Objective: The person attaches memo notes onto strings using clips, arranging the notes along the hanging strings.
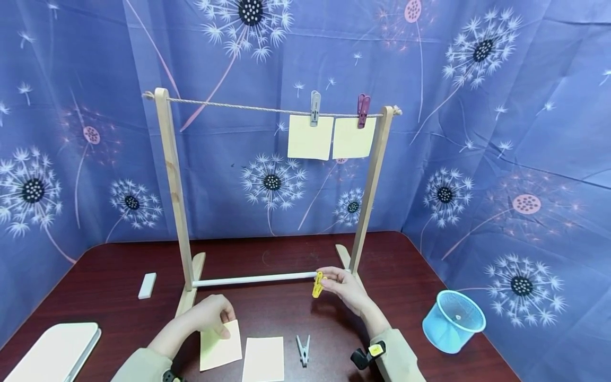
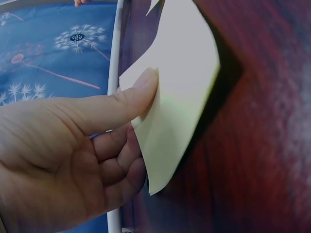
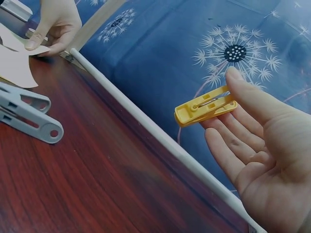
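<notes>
Two paper squares (image 1: 310, 143) hang pegged on the rope (image 1: 238, 106); not yet hung: a third square (image 1: 220, 349), edge pinched in the left hand (image 1: 209, 313) over the tabletop (image 1: 267, 310), and a fourth square (image 1: 263, 361) near a loose grey clothespin (image 1: 303, 351); right hand (image 1: 347, 290) pinches a yellow clothespin (image 1: 317, 286).

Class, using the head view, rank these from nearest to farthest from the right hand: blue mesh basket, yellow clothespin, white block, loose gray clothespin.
1. Yellow clothespin: pinched in the right hand.
2. Loose gray clothespin: lower left of the hand.
3. Blue mesh basket: off to the right.
4. White block: far over to the left.
</notes>
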`<control>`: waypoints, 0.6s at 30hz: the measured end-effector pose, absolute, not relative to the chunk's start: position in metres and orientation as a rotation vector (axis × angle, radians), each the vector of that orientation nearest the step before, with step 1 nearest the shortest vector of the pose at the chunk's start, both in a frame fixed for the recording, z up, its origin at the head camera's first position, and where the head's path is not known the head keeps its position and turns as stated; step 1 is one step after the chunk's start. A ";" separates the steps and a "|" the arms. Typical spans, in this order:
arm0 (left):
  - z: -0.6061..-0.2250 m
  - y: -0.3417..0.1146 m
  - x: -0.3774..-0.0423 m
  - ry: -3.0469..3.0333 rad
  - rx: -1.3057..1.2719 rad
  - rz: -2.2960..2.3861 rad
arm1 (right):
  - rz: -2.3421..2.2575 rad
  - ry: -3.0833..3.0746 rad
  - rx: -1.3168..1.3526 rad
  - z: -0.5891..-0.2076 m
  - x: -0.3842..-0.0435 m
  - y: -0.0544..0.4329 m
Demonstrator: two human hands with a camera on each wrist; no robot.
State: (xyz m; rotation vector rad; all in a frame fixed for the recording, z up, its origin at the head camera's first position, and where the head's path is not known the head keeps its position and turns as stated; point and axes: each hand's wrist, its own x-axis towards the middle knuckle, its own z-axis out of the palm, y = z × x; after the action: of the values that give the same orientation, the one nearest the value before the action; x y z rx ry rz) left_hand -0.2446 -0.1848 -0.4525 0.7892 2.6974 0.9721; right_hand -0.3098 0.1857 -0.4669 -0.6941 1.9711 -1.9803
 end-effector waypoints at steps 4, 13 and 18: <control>-0.454 -0.187 -0.249 2.643 0.792 0.996 | -1.952 1.991 -0.700 -0.464 -0.309 0.184; -0.448 -0.194 -0.258 2.432 0.817 1.081 | -1.924 2.008 -0.702 -0.454 -0.309 0.181; -0.438 -0.200 -0.260 2.321 0.782 1.142 | -1.933 2.009 -0.741 -0.442 -0.309 0.177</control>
State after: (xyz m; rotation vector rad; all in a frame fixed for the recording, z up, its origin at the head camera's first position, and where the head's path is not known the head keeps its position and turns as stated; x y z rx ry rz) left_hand -0.2603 -0.1998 -0.4384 0.7824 2.3214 1.1422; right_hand -0.3091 0.1766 -0.4421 -0.7411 2.0086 -1.9328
